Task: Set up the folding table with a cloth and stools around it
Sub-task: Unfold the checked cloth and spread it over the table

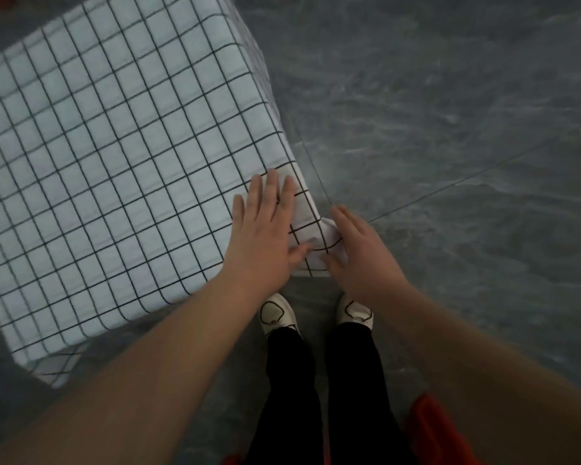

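White cloth [114, 162], black grid; grey floor [450, 129]; white shoes [277, 313].

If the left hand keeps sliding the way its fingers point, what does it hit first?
Nothing solid, probably: the left hand lies flat on the checked cloth, fingers pointing along the table's right edge. Only more cloth shows ahead.

The table was fully covered by a white cloth [114, 156] with a dark grid, draped over its edges and bunched at the near corner. The table surface itself was hidden. It stood on a grey marbled floor [450, 129] with thin seams.
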Demonstrator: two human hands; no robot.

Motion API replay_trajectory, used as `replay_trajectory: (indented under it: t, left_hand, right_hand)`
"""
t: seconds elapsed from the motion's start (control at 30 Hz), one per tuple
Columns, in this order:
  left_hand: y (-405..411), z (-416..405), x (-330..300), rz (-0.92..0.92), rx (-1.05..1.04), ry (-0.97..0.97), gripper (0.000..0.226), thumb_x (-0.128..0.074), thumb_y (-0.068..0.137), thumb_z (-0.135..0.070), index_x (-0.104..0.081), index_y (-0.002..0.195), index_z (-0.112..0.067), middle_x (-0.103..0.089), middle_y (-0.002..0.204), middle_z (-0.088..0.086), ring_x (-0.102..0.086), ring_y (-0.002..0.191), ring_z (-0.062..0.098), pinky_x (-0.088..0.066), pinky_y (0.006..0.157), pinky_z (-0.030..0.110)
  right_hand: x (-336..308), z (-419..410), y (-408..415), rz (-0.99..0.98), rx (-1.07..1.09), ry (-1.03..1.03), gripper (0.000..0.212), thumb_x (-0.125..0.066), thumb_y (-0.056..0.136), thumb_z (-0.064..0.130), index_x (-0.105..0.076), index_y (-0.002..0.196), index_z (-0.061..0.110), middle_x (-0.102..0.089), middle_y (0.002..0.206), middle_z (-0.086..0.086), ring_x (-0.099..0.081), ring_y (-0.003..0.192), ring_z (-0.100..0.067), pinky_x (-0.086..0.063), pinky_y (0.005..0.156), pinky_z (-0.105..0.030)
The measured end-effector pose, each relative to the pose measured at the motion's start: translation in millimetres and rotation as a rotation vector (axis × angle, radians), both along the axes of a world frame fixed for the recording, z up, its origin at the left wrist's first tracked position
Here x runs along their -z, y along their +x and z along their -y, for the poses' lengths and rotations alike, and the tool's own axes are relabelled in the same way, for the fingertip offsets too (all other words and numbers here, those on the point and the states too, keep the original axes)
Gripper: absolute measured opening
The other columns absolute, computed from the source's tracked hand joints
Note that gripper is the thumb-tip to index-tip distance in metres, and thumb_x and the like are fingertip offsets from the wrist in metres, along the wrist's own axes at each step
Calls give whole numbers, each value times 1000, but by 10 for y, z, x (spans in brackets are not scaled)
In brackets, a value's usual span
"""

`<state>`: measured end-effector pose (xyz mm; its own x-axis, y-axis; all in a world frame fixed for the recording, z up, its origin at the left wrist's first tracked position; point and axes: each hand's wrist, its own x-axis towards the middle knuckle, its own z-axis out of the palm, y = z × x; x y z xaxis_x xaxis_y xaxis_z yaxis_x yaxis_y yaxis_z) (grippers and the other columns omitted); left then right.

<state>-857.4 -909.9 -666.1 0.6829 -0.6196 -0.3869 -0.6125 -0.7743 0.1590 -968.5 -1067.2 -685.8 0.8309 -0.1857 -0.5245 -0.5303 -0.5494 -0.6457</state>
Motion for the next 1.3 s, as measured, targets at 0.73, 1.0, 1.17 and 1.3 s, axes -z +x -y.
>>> replay_trajectory:
  t: [0.73, 1.0, 1.17, 1.3]
  left_hand:
    - [-95, -48, 76, 35, -40, 27, 103, -61, 87, -52, 4, 160, -20, 6, 167, 12, 12, 152, 34, 3, 121, 57]
    - [-86, -46, 70, 20, -48, 22, 102, -61, 90, -52, 8, 159, -21, 12, 166, 10, 17, 151, 32, 4, 121, 57]
    - [-99, -31, 43, 8, -68, 16, 102, -62, 89, -51, 6, 159, -21, 11, 167, 10, 16, 152, 32, 3, 121, 57]
    - [-92, -9, -12, 0, -80, 20, 103, -61, 88, -55, 8, 158, -22, 13, 166, 10, 20, 151, 31, 4, 121, 58]
  right_hand:
    - [432, -11, 169, -116, -25, -307, 45, -57, 91, 26, -58, 133, 42, -68, 125, 11, -65, 109, -23, -48, 77, -31]
    - [550, 324, -153, -313, -71, -270, 59, -45, 90, 10, -52, 141, 38, -69, 125, -4, -65, 111, -30, -52, 87, -36]
    - [509, 268, -123, -338, -29, -189, 78, -56, 85, 7, -26, 154, 26, -49, 147, -8, -46, 134, -32, -45, 102, -43]
    - [273, 161, -14, -172, -51, -147, 89, -60, 82, 7, -16, 159, 18, -23, 164, -6, -21, 150, -27, -23, 120, -41]
